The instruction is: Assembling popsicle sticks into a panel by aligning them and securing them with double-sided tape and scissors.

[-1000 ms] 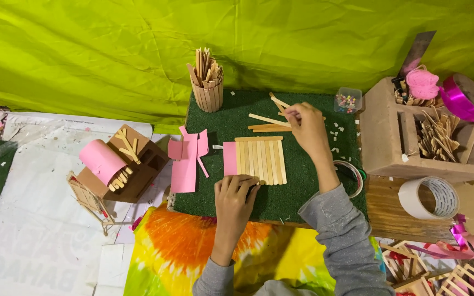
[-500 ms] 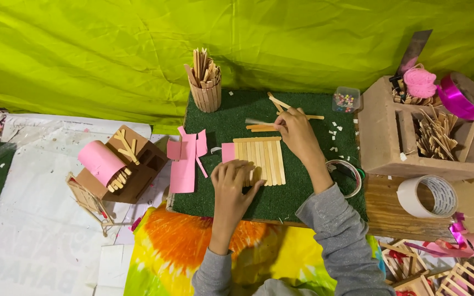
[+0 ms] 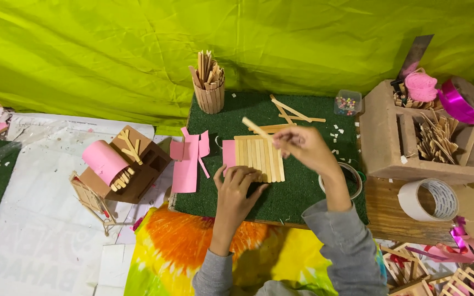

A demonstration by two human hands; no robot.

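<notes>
A panel of wooden craft sticks (image 3: 259, 156) laid side by side lies on the dark green mat (image 3: 303, 194), partly over a pink paper piece (image 3: 229, 153). My left hand (image 3: 237, 189) presses its fingers on the panel's lower left corner. My right hand (image 3: 303, 147) hovers over the panel's right edge and pinches one loose craft stick (image 3: 255, 128), which slants up to the left. Several more loose sticks (image 3: 292, 113) lie on the mat behind the panel.
A stick-built cup of sticks (image 3: 209, 82) stands at the mat's back left. Pink paper cut-outs (image 3: 187, 161), a brown box with a pink roll (image 3: 119, 161), a bead box (image 3: 348, 102), a cardboard organizer (image 3: 412, 137), tape rolls (image 3: 429, 198) and magenta ribbon (image 3: 462, 101) surround it.
My right hand picked a stick from the loose pile at the back and brought it toward the panel. My left hand slid up onto the panel's lower left corner.
</notes>
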